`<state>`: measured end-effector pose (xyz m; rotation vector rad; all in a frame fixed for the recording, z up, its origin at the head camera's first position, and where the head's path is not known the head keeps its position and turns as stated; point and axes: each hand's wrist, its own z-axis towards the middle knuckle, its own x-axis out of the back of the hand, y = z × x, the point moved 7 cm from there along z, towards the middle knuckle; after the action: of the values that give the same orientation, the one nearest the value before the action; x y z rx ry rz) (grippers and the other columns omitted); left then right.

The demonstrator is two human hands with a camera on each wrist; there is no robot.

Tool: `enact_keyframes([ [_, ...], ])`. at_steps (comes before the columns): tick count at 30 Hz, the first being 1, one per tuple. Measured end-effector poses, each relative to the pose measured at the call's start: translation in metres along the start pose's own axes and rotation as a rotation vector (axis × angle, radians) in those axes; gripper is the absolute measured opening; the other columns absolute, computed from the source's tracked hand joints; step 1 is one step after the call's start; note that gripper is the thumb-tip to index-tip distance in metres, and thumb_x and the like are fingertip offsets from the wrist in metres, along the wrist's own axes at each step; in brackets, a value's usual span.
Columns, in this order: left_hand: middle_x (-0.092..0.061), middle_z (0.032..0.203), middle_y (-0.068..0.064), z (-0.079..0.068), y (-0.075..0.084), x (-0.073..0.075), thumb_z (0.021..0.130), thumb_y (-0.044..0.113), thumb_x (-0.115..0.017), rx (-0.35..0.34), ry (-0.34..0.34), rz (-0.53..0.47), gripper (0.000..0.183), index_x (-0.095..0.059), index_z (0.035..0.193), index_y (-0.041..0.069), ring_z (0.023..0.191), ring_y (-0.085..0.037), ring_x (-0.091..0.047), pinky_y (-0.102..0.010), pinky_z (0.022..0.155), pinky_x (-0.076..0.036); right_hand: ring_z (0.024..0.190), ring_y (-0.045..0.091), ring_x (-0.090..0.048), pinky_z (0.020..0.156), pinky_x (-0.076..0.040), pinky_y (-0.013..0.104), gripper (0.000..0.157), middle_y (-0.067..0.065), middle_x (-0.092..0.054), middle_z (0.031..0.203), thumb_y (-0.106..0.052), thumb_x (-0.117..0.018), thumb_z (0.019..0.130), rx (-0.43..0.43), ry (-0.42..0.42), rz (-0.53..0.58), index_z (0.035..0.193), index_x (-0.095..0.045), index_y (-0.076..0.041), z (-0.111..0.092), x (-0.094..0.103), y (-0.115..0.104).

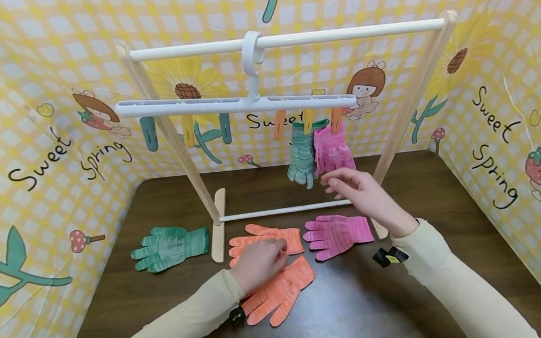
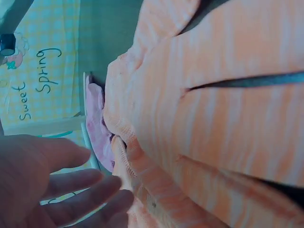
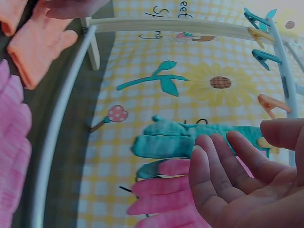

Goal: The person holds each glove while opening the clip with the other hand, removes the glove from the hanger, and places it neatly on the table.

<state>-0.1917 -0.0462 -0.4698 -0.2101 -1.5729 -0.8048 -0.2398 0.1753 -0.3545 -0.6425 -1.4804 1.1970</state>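
My left hand is over two orange gloves on the table, its fingers loosely bent with nothing between them. The nearer orange glove lies aslant; the farther orange glove is partly covered by the hand. In the left wrist view, relaxed fingers show beside the orange fabric. My right hand, fingers loosely curved and holding nothing, is raised just below a hanging pink glove. Next to that glove hangs a green glove. A yellow clip and an orange clip hold them on the white hanger.
The hanger hooks over the top bar of a wooden rack, whose lower bar runs behind the gloves. Other clips, such as a teal clip, dangle unused. A green glove lies at left, a pink glove at right.
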Motion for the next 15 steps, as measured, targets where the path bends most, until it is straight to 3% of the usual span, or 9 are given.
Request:
enact_keyframes([
  [3, -0.056, 0.074, 0.006, 0.003, -0.001, 0.008, 0.099, 0.016, -0.068, 0.012, 0.051, -0.051, 0.003, -0.067, 0.096, 0.014, 0.055, -0.007, -0.045, -0.023, 0.049, -0.038, 0.108, 0.017, -0.067, 0.093, -0.057, 0.033, 0.034, 0.017, -0.067, 0.129, -0.020, -0.053, 0.110, 0.024, 0.015, 0.009, 0.134, -0.063, 0.003, 0.003, 0.003, -0.009],
  [7, -0.067, 0.087, 0.003, 0.010, -0.003, 0.020, 0.100, 0.018, -0.070, 0.026, 0.149, -0.151, 0.009, -0.070, 0.106, 0.011, 0.062, -0.006, -0.057, -0.022, 0.054, -0.048, 0.107, 0.016, -0.067, 0.092, -0.057, 0.032, 0.033, 0.015, -0.069, 0.128, -0.020, -0.053, 0.110, 0.060, 0.041, 0.007, 0.133, -0.063, 0.003, 0.006, 0.006, -0.019],
  [11, -0.070, 0.093, 0.003, 0.020, -0.009, 0.038, 0.100, 0.018, -0.070, 0.043, 0.258, -0.253, 0.010, -0.070, 0.108, 0.012, 0.079, -0.009, -0.065, -0.028, 0.070, -0.056, 0.107, 0.016, -0.066, 0.091, -0.056, 0.029, 0.035, 0.014, -0.070, 0.127, -0.021, -0.054, 0.110, 0.083, 0.060, 0.012, 0.133, -0.063, 0.003, 0.007, 0.009, -0.026],
  [15, -0.070, 0.095, 0.002, 0.032, -0.015, 0.058, 0.101, 0.018, -0.070, 0.051, 0.350, -0.373, 0.014, -0.071, 0.111, 0.009, 0.085, -0.012, -0.066, -0.037, 0.078, -0.058, 0.107, 0.017, -0.066, 0.089, -0.056, 0.028, 0.034, 0.014, -0.070, 0.126, -0.022, -0.054, 0.110, 0.086, 0.063, 0.013, 0.133, -0.064, 0.002, 0.008, 0.009, -0.027],
])
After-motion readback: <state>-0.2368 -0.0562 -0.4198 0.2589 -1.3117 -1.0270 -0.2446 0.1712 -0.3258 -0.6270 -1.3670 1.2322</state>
